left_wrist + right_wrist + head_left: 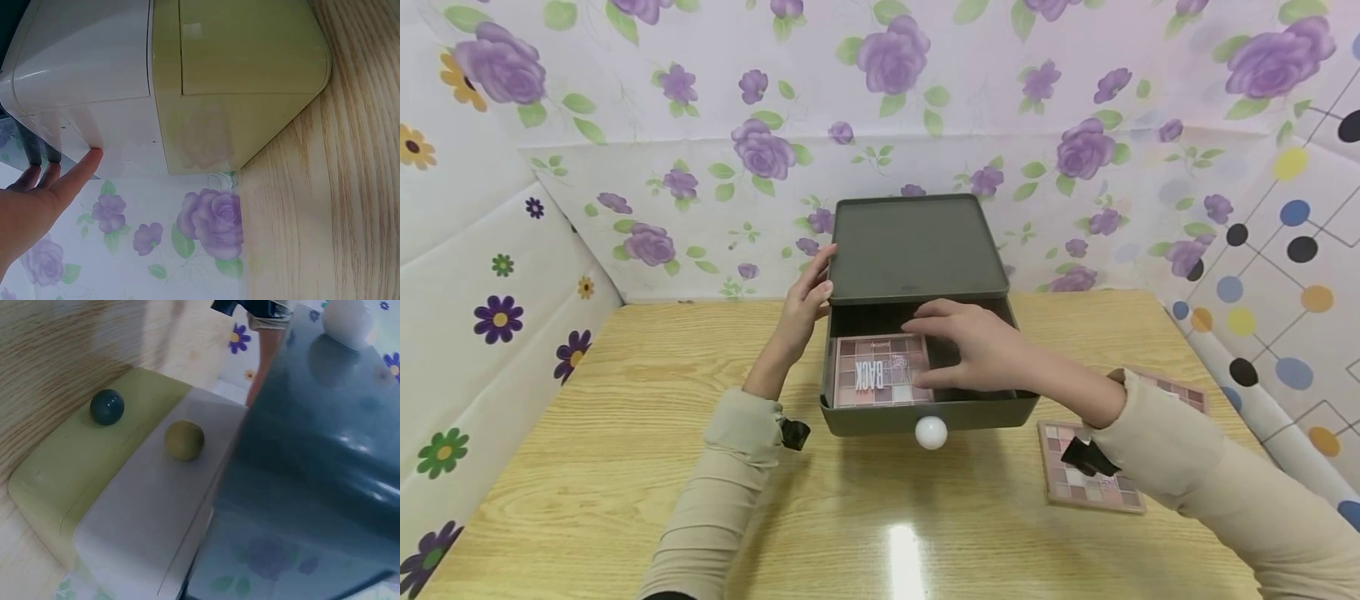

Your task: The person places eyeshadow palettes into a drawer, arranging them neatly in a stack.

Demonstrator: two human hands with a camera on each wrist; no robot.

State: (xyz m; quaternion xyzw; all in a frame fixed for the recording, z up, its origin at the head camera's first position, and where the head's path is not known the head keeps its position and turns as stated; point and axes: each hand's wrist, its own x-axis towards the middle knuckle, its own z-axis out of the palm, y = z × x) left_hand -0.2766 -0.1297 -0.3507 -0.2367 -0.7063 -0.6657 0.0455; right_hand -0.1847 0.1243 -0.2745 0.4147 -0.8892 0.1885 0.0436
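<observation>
A dark green drawer with a white knob stands pulled out from under the box's dark top. In its left part lies an eyeshadow palette with a clear printed lid. My right hand reaches into the drawer, thumb and fingers spread over the palette's right end, fingertips right at its upper right corner. On the box's left side rests my left hand; in the left wrist view its fingers touch the side wall, straight. The right wrist view does not show the right hand.
Below the green drawer are a white drawer and a yellow-green drawer, both pushed in. One palette lies on the wooden table beneath my right forearm, another behind it. Flowered sheeting backs the table.
</observation>
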